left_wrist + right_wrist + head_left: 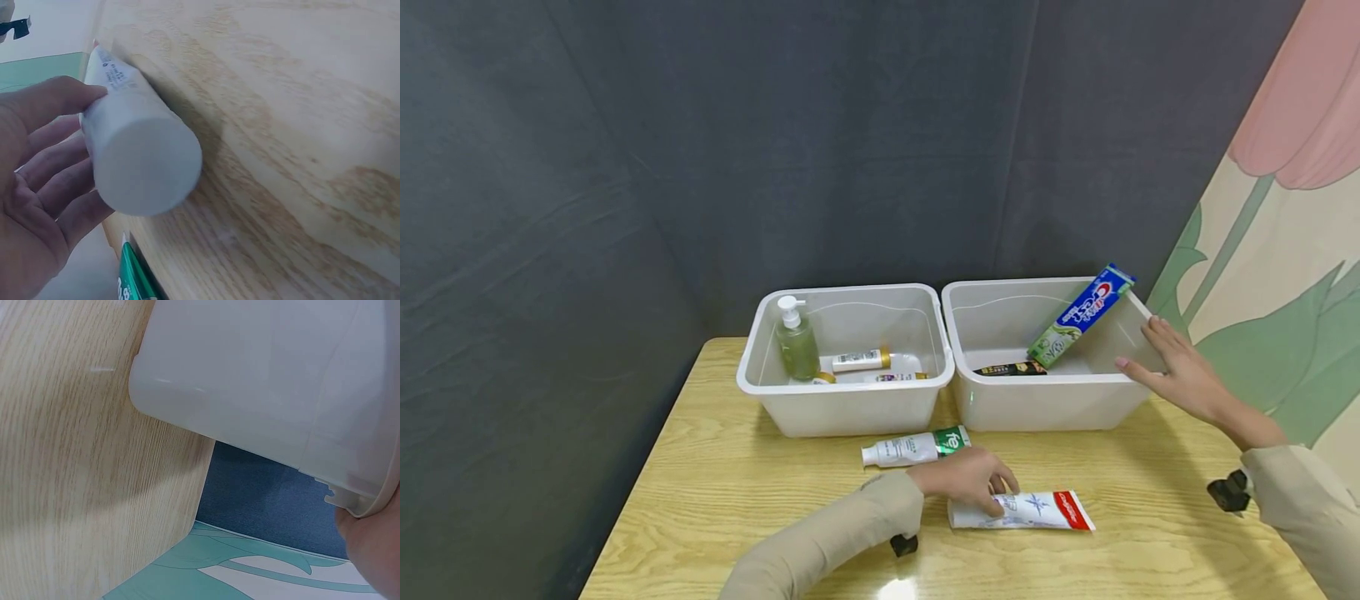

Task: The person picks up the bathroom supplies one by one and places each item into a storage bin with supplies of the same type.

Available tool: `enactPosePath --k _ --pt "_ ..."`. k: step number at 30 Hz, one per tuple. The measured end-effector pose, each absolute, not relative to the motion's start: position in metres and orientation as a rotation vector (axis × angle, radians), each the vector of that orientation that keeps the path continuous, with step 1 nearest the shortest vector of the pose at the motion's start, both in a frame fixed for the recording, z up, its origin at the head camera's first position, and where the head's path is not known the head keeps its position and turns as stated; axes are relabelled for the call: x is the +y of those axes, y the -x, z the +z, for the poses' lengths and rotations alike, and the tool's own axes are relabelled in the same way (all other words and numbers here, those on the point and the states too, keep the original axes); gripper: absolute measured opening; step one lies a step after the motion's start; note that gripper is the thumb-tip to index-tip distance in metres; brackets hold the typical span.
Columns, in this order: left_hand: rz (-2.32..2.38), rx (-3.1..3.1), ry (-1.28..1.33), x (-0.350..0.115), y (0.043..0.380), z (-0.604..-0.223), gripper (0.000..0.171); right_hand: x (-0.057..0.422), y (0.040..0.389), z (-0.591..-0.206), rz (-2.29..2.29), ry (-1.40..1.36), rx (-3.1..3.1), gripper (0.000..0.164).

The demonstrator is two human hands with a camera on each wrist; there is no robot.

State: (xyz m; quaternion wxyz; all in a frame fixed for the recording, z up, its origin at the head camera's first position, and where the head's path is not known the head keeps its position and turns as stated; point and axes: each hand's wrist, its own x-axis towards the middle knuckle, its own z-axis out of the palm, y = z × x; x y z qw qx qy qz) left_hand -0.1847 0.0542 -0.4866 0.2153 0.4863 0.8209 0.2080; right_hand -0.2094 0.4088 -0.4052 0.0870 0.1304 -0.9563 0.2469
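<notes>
A white toothpaste tube (pixel 1037 508) with a red end lies on the table, its cap toward the left. My left hand (pixel 972 477) grips it near the cap; the left wrist view shows the thumb on one side and curled fingers on the other. A white and green toothpaste tube (pixel 910 449) lies just behind this hand. At the right white bin (pixel 1037 404), my right hand (pixel 1183 375) holds the front right corner of the rim, thumb over the front edge. A blue and green Crest toothpaste box (pixel 1082 312) leans inside that bin, above a black box (pixel 1011 369).
The left white bin (pixel 850 412) stands beside the right one. It holds a green pump bottle (pixel 798 343), a white tube with a gold cap (pixel 859 360) and other small tubes. A dark curtain (pixel 850 150) hangs behind the wooden table (pixel 700 500).
</notes>
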Motion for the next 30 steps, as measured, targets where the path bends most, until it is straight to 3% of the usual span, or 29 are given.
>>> enactPosePath --k 15,30 --pt "0.684 2.239 -1.328 0.047 0.190 -0.482 0.030 0.409 0.210 -0.406 0.741 -0.394 -2.837 0.081" --pt "0.745 2.240 -1.295 0.042 0.194 -0.451 0.032 0.408 0.209 -0.405 0.742 -0.400 -2.840 0.081"
